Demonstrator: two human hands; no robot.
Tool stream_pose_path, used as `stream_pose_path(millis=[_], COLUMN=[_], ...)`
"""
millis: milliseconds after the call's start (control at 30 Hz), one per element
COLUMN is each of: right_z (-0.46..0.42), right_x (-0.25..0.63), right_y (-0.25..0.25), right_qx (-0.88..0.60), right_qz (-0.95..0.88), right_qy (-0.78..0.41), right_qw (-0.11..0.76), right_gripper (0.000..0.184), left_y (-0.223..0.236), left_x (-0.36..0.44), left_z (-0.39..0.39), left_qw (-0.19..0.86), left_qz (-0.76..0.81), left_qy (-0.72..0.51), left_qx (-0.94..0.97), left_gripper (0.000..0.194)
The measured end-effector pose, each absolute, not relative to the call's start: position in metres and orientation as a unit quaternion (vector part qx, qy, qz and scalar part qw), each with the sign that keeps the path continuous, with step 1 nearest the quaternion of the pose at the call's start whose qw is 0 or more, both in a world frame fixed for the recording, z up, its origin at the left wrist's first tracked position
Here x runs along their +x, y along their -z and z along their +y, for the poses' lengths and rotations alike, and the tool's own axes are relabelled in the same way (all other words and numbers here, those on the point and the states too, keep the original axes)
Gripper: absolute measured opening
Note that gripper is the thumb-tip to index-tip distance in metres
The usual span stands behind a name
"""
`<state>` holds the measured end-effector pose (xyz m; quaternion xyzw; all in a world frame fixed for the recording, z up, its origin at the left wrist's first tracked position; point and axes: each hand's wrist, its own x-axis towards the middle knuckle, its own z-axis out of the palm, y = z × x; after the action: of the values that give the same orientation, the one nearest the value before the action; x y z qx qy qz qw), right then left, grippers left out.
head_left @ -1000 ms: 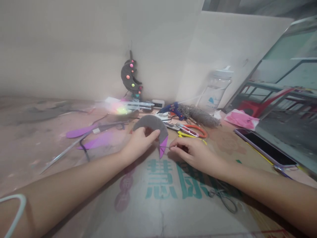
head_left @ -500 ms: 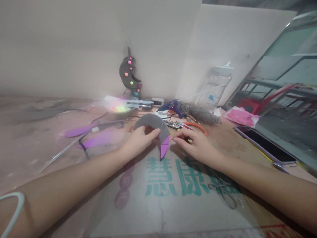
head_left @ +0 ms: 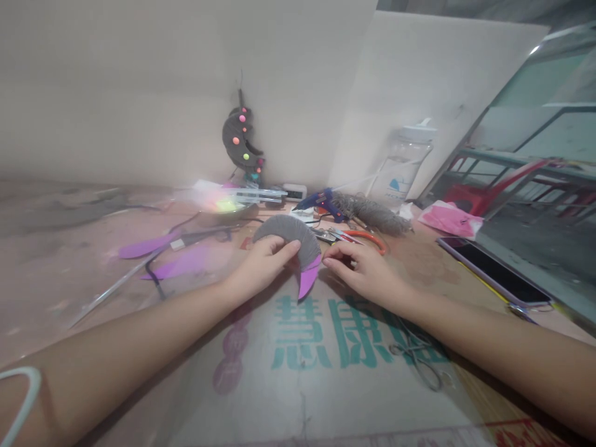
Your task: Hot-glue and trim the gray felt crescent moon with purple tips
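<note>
My left hand (head_left: pixel 261 266) grips a crescent shape (head_left: pixel 291 234) upright at the middle of the table; its arc is wrapped in grey yarn and its lower tip (head_left: pixel 307 280) shows bare purple foam. Right beside that tip, my right hand (head_left: pixel 361 270) has thumb and fingers pinched together, apparently on a thin grey yarn strand that is hard to make out. Both hands rest over a flattened cardboard sheet (head_left: pixel 326 372) with green printed characters.
A finished dark crescent with coloured beads (head_left: pixel 239 139) leans on the back wall. Behind my hands lie a blue glue gun (head_left: pixel 321 202), a bundle of grey yarn (head_left: pixel 370 214), orange-handled scissors (head_left: pixel 367 239), purple foam pieces (head_left: pixel 149 245) and a water bottle (head_left: pixel 403 164). A phone (head_left: pixel 493 273) lies at the right.
My right hand has moved up and slightly left, closer to the purple tip of the crescent. My left hand keeps its hold and has barely shifted.
</note>
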<state>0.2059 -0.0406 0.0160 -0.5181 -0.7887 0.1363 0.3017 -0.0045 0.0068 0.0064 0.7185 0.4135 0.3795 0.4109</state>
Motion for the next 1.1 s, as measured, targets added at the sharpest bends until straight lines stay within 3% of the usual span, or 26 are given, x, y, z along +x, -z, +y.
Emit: stream_pose_path(millis=[200,500,700,867,967,1100], right_z=[-0.041,-0.041,-0.04,-0.042,-0.042,-0.042], right_x=[0.204,0.204,0.202,0.2,0.2,0.201], right_y=[-0.018,-0.018,-0.018,-0.019,-0.019,-0.019], right_qx=[-0.519,-0.523,-0.518,-0.538,-0.545,-0.542], right_qz=[-0.788,-0.776,-0.752,-0.673,-0.65,-0.648], right_qy=[-0.134,-0.158,-0.254,-0.376,-0.387,-0.384], right_qw=[0.303,0.316,0.318,0.34,0.362,0.373], right_gripper=[0.017,0.019,0.023,0.029,0.032,0.033], left_y=[-0.01,-0.009,-0.005,-0.003,-0.003,-0.004], left_x=[-0.005,-0.004,-0.006,-0.005,-0.005,-0.005], left_z=[0.005,0.002,0.004,0.0,-0.007,-0.015], left_qw=[0.324,0.289,0.304,0.408,0.409,0.417], left_qz=[0.438,0.435,0.383,0.336,0.316,0.292], left_qy=[-0.349,-0.321,-0.313,-0.361,-0.377,-0.311], left_qx=[0.763,0.79,0.815,0.769,0.769,0.803], left_gripper=[0.043,0.045,0.045,0.034,0.028,0.027])
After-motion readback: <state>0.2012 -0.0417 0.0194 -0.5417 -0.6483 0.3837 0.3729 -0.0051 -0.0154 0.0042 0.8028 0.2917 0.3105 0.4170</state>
